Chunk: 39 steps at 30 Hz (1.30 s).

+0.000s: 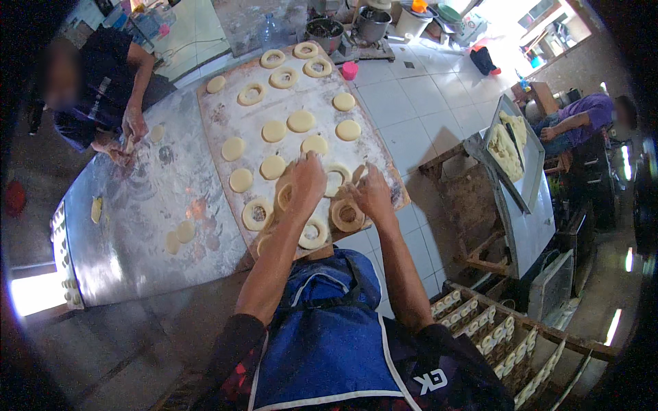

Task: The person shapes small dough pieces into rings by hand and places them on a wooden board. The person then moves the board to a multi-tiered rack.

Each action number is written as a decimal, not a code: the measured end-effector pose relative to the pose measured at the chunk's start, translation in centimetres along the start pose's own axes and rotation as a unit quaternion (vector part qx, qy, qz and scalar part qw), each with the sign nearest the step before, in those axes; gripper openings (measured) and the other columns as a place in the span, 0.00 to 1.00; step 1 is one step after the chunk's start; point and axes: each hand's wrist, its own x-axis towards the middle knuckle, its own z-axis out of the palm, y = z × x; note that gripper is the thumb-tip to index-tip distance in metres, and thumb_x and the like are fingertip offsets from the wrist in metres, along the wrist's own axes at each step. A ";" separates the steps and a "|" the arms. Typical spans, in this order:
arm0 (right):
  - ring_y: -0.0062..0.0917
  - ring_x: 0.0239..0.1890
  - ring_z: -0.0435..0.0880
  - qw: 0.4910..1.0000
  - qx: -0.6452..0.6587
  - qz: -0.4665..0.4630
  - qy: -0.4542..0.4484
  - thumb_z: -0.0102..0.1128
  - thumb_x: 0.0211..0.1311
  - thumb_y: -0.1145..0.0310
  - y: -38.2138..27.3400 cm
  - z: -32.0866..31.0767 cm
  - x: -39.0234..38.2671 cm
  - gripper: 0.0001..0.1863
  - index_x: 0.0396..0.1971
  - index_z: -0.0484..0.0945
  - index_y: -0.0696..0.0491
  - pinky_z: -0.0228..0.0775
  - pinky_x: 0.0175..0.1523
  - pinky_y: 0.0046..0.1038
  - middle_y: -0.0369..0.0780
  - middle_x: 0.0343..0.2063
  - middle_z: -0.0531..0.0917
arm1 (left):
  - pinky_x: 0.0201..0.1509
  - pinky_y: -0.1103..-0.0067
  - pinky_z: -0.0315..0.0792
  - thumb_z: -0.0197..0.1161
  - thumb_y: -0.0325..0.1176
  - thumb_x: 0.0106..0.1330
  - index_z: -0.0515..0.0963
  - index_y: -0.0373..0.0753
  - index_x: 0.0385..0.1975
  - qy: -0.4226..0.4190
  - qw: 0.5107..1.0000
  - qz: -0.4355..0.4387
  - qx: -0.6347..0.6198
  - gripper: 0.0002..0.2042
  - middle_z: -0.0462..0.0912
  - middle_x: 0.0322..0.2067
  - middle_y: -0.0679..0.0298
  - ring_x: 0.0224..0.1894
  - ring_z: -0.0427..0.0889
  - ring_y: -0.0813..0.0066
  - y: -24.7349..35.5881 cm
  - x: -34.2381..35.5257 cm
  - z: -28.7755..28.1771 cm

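Note:
A floured wooden board [284, 103] in front of me carries several dough discs [300, 121] and dough rings [283, 78]. My left hand [308, 179] is closed, fingers bunched at the near edge of a dough disc [314, 144]; what lies in its fingertips is hidden. To its right is a dough ring [336, 180], between my two hands. My right hand [373, 194] is curled by the board's right edge, fingertips drawn together beside that ring; their contents are too small to make out. Just below that hand lies another dough ring [347, 215].
A metal table [137, 253] joins the board on the left, where a person [96, 96] works dough. At right stands a tray of dough [507, 151] near another person [582, 120]. Racked trays of dough rings [493, 335] stand at the lower right. Pots [373, 26] sit at the back.

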 end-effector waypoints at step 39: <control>0.28 0.37 0.84 0.866 0.415 0.000 -0.280 0.66 0.52 0.74 -28.1 19.3 -7.0 0.16 0.43 0.79 0.58 0.76 0.44 0.29 0.45 0.36 0.85 | 0.43 0.81 0.73 0.63 0.30 0.64 0.78 0.28 0.45 0.091 0.821 -0.292 -0.481 0.14 0.81 0.39 0.63 0.39 0.78 0.78 -22.8 -16.8 -23.4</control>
